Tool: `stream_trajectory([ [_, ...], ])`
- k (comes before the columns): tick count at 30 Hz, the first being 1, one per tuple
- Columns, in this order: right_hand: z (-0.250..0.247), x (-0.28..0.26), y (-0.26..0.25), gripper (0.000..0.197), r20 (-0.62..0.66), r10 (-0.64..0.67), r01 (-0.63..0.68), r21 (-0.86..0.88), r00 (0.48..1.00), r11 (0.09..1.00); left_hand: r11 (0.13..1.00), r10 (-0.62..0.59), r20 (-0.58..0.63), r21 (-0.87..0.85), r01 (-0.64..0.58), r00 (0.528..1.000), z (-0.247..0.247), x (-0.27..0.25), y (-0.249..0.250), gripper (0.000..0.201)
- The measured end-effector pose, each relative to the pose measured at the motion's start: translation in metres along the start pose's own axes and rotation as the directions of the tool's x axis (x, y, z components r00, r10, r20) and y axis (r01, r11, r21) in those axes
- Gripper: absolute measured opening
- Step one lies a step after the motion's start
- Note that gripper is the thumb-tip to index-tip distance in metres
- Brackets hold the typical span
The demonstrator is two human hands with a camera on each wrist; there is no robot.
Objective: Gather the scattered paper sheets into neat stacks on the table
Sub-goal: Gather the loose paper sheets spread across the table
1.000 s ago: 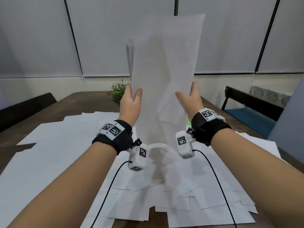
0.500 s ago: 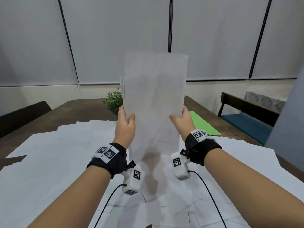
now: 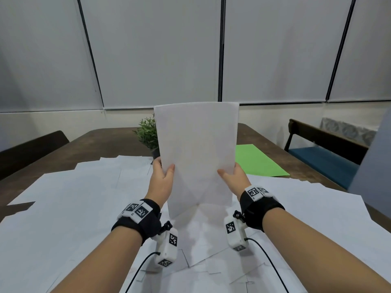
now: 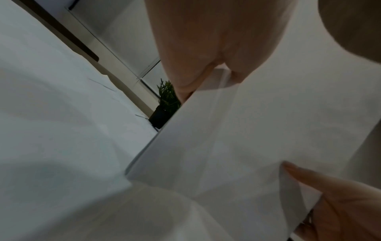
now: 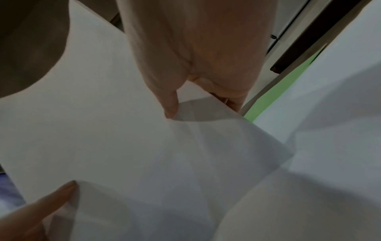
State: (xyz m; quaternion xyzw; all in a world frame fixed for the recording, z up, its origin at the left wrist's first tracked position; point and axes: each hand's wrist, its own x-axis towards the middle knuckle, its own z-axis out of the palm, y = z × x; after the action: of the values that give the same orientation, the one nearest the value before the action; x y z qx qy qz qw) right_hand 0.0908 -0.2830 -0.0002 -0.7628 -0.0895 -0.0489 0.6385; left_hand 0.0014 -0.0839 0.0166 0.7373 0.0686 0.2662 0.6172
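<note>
A bundle of white sheets (image 3: 196,153) stands upright on its short edge over the table's middle, its bottom edge touching or just above the loose papers. My left hand (image 3: 161,176) grips its left edge, thumb in front and fingers behind. My right hand (image 3: 231,176) grips the right edge the same way. The left wrist view shows the bundle (image 4: 247,138) with my left thumb (image 4: 237,71) on it; the right wrist view shows the bundle (image 5: 123,146) under my right thumb (image 5: 169,104). Scattered white sheets (image 3: 63,208) cover most of the wooden table (image 3: 95,142).
A small potted plant (image 3: 148,134) stands just behind the bundle's left edge. A green sheet (image 3: 256,161) lies at the back right. A dark chair (image 3: 27,149) is at the far left, and a bench with a blue seat (image 3: 321,153) at the right.
Both hands have brought the bundle down from a raised position to the table, and its sheets have evened out into one aligned block.
</note>
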Motion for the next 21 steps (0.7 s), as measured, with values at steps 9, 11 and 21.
stream_trajectory([
  [9,0.009,-0.006,0.03,0.034,0.026,0.065,-0.066,0.056,0.998,0.996,0.974,-0.157,0.02,0.165,0.152,0.987,0.002,-0.016,-0.029,0.02],
  [11,0.007,-0.006,0.03,0.032,0.012,0.062,-0.063,0.054,0.998,0.997,0.973,-0.174,0.033,0.16,0.167,0.984,0.003,-0.016,-0.028,0.018],
  [21,-0.006,-0.022,0.037,0.044,0.085,0.255,-0.198,-0.415,0.963,0.888,0.819,-0.459,0.183,0.465,0.335,0.869,0.008,-0.021,-0.049,0.036],
])
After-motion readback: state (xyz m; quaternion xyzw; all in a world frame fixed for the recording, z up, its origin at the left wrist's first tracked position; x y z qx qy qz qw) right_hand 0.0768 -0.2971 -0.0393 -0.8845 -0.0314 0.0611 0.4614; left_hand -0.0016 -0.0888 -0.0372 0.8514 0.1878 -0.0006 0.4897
